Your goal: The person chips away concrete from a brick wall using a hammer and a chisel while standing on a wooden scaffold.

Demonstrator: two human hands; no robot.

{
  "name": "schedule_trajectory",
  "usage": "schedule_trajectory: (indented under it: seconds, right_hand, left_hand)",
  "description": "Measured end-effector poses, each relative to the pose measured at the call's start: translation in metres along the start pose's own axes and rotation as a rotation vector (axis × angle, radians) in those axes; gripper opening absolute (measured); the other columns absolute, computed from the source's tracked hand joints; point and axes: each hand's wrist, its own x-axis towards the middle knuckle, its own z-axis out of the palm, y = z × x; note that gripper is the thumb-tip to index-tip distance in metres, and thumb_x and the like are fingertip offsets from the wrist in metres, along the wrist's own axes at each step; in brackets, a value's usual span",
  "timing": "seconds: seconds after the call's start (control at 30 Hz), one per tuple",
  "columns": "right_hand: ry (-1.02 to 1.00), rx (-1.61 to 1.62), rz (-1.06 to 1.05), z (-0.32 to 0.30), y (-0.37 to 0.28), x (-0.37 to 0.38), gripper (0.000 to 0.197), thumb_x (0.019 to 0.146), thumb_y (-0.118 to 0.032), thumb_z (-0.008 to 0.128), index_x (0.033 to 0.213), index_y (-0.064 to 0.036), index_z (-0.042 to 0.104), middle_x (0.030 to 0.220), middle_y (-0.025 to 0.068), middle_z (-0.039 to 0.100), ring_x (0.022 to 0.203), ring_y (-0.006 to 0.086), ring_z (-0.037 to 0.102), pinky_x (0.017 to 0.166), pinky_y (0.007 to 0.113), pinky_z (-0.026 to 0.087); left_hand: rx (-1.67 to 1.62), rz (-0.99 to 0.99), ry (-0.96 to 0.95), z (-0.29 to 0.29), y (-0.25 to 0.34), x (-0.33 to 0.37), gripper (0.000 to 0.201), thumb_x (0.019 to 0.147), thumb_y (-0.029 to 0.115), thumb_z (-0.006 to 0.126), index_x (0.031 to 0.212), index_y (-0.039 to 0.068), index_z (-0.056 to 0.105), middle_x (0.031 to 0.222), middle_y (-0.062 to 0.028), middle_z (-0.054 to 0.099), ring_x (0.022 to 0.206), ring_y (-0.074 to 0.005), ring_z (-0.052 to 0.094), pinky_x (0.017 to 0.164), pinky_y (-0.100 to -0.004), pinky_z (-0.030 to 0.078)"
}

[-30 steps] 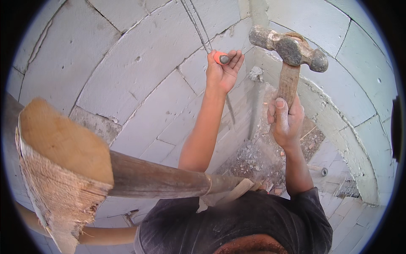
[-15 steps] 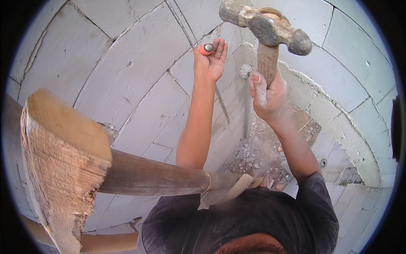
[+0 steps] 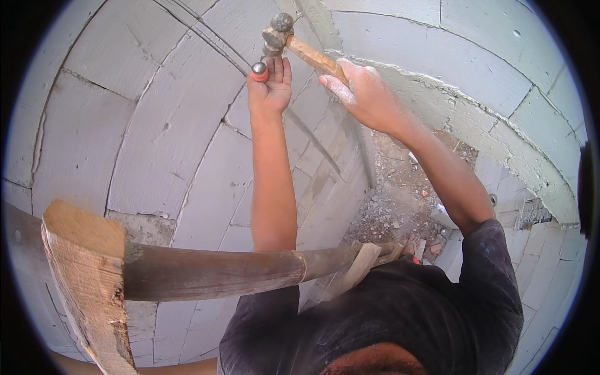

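Observation:
My right hand (image 3: 362, 94) is wrapped round the wooden handle of a ball-peen hammer (image 3: 309, 55). The hammer's dusty metal head is near the fingertips of my left hand (image 3: 270, 94), close to a chisel. That chisel (image 3: 259, 70) has a red grip and a round metal end facing up; its blade is out of sight. It rests at my left thumb, while the other fingers stretch out along the wall. Two thin parallel dark lines (image 3: 209, 31) run down the pale block wall (image 3: 153, 131) to the chisel. White dust coats my right thumb.
A bamboo pole (image 3: 212, 270) crosses below my left forearm. A rough-cut timber (image 3: 90, 275) stands at lower left, and a smaller wood piece (image 3: 356, 269) leans against the pole. Rubble (image 3: 390, 209) covers the floor far below. A concrete ledge (image 3: 462, 103) curves along the right wall.
The hammer has swung down and left, from raised close to the camera to beside the chisel. My view has shifted, and my left hand still has the chisel.

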Motion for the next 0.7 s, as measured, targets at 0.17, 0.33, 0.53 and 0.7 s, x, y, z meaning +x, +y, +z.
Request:
schedule_trajectory:
  seconds: [0.17, 0.33, 0.53, 0.7]
  right_hand:
    - [0.237, 0.384, -0.048, 0.018, 0.011, -0.027, 0.047, 0.084, -0.038, 0.076, 0.103, 0.0040, 0.063, 0.078, 0.0164, 0.065, 0.074, 0.0255, 0.064, 0.068, 0.039, 0.050]
    - [0.157, 0.520, 0.162, 0.043, 0.045, -0.047, 0.050, 0.076, -0.030, 0.084, 0.110, 0.0012, 0.065, 0.090, 0.0108, 0.070, 0.082, 0.0165, 0.064, 0.075, 0.032, 0.050]
    - [0.087, 0.619, 0.326, 0.066, 0.064, -0.073, 0.042, 0.077, -0.025, 0.081, 0.107, -0.0004, 0.067, 0.089, 0.0091, 0.071, 0.083, 0.0147, 0.065, 0.076, 0.031, 0.051]
    - [0.146, 0.597, 0.272, 0.063, 0.068, -0.062, 0.026, 0.080, -0.019, 0.075, 0.095, 0.0009, 0.067, 0.075, 0.0116, 0.070, 0.068, 0.0182, 0.066, 0.067, 0.033, 0.051]
  left_hand:
    - [0.023, -0.028, -0.032, -0.024, -0.042, -0.024, 0.042, 0.104, 0.034, 0.032, 0.093, -0.002, 0.051, 0.101, -0.0212, 0.065, 0.112, -0.0347, 0.061, 0.107, -0.0488, 0.046]
    - [0.078, -0.160, -0.002, -0.070, -0.099, -0.084, 0.044, 0.106, 0.040, 0.029, 0.089, 0.003, 0.046, 0.106, -0.0203, 0.063, 0.112, -0.0340, 0.060, 0.105, -0.0453, 0.047]
    - [0.261, -0.180, -0.128, -0.133, -0.114, -0.092, 0.046, 0.107, 0.046, 0.028, 0.095, 0.007, 0.050, 0.125, -0.0153, 0.060, 0.114, -0.0230, 0.059, 0.094, -0.0344, 0.049]
    - [0.474, -0.470, -0.143, -0.102, -0.103, -0.127, 0.054, 0.105, 0.051, 0.029, 0.121, 0.004, 0.052, 0.136, -0.0143, 0.052, 0.118, -0.0225, 0.056, 0.097, -0.0385, 0.047]
